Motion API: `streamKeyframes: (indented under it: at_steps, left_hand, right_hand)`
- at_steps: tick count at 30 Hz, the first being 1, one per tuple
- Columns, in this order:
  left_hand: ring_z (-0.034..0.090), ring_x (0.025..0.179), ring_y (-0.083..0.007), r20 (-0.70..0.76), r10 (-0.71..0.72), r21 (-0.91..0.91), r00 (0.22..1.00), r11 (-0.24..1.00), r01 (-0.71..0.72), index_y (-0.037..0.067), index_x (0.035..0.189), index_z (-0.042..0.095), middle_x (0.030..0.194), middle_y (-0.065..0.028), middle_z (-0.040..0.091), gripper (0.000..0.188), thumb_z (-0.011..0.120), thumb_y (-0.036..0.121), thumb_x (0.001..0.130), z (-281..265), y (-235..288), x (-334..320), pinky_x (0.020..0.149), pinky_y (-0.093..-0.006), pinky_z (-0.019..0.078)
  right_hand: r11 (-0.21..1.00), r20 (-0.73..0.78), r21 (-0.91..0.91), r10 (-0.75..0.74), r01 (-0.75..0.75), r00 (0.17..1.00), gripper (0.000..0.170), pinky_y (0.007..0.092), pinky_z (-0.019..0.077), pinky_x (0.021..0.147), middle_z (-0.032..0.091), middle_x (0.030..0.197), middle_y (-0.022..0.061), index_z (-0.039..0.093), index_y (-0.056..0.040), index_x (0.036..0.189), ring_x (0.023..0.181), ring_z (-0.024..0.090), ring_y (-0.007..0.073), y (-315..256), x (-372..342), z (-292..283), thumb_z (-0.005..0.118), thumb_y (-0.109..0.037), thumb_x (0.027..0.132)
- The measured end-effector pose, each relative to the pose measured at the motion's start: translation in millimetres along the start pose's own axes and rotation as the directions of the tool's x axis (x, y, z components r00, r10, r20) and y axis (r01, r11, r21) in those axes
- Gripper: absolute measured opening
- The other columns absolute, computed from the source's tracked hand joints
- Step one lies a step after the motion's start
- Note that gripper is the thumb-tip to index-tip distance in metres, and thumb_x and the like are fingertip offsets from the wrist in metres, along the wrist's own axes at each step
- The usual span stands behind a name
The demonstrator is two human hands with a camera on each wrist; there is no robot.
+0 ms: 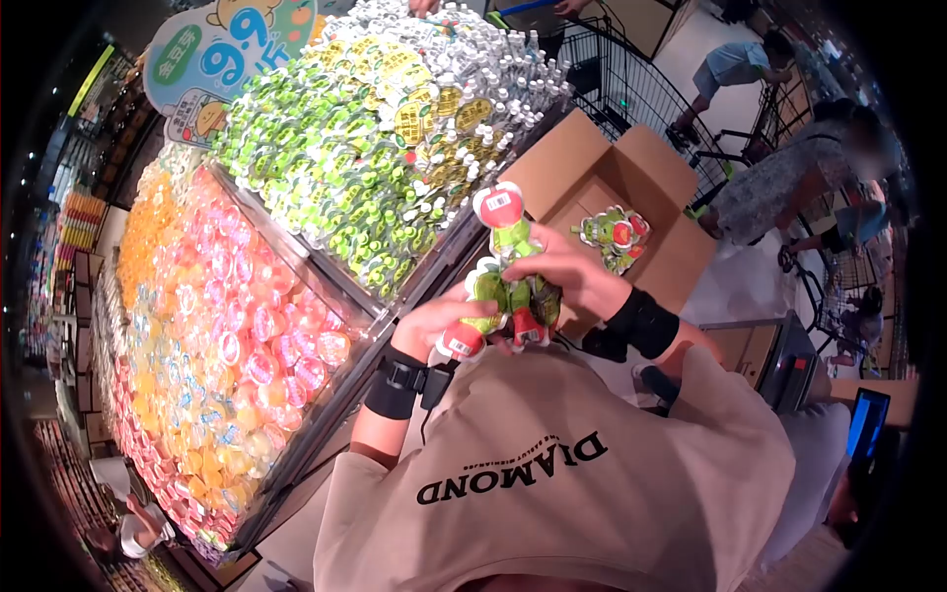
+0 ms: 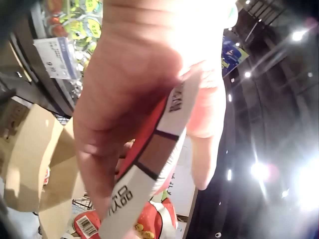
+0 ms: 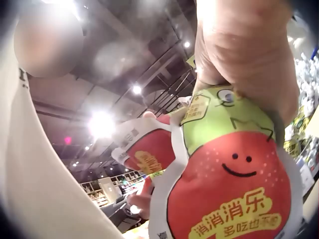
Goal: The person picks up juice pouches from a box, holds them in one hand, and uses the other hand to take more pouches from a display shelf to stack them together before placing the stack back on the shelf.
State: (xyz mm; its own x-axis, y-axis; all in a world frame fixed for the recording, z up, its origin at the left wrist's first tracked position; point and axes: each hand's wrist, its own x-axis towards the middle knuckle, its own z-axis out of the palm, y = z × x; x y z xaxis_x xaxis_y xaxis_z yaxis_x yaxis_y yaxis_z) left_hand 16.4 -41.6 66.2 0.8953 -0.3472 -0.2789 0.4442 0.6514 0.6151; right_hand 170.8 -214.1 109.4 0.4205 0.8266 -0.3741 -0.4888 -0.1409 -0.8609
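In front of the chest, both hands hold several fruit-shaped snack packets, red and green with white edges. My left hand pinches a green-and-red packet with its thumb on top; in the left wrist view, that hand's fingers curl over a packet's printed edge. My right hand grips other packets, one of which, a red-topped packet, sticks up above the thumb. In the right wrist view, a smiling red-and-green packet hangs from that hand, and another red packet shows behind it. Fingers partly hide the bunch.
An open cardboard box stands just beyond the right hand, with several similar packets inside. To the left is a large display bin of green-and-white packets and pink and orange cups. Shopping carts and people are behind the box.
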Motion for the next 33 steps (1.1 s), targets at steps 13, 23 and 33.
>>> streamKeyframes:
  at_steps: [13, 23, 33]
  left_hand:
    - [0.064, 0.103, -0.0151, -0.452, 0.167, 0.045, 0.876, 0.985, -0.165, 0.003, 0.135, 0.051, 0.121, -0.0082, 0.063, 0.043, 0.06, 0.028, 0.101, 19.7, -51.4, -69.0, 0.086, -0.0307, 0.0544]
    - [0.063, 0.077, -0.0105, -0.45, 0.323, 0.451, 0.833, 0.887, -0.101, 0.002, 0.119, 0.056, 0.094, -0.0022, 0.066, 0.038, 0.075, 0.003, 0.085, 35.3, -41.7, -51.4, 0.066, -0.025, 0.0523]
    - [0.067, 0.095, -0.0194, -0.459, 0.415, 0.013, 0.786, 0.887, -0.461, 0.002, 0.141, 0.048, 0.111, -0.009, 0.066, 0.069, 0.074, -0.009, 0.078, -9.2, -67.3, -83.3, 0.081, -0.0311, 0.0561]
  right_hand:
    - [0.966, -0.008, 0.244, 0.094, -0.09, 0.995, 0.028, 0.0325, 0.057, 0.078, 0.067, 0.098, 0.006, 0.059, -0.0052, 0.108, 0.09, 0.068, 0.0176, 69.3, 9.2, 30.1, 0.069, 0.002, 0.084]
    - [0.991, 0.058, 0.135, -0.021, 0.013, 0.998, 0.035, 0.0318, 0.0557, 0.082, 0.064, 0.106, 0.0064, 0.053, -0.0045, 0.12, 0.095, 0.066, 0.0164, 58.7, 8.8, 59.8, 0.068, -0.004, 0.088]
    - [0.991, 0.058, 0.057, 0.114, -0.118, 0.992, 0.037, 0.0284, 0.0489, 0.06, 0.061, 0.097, -0.0004, 0.056, -0.01, 0.119, 0.082, 0.059, 0.0101, 40.6, 6.3, 56.4, 0.072, -0.011, 0.085]
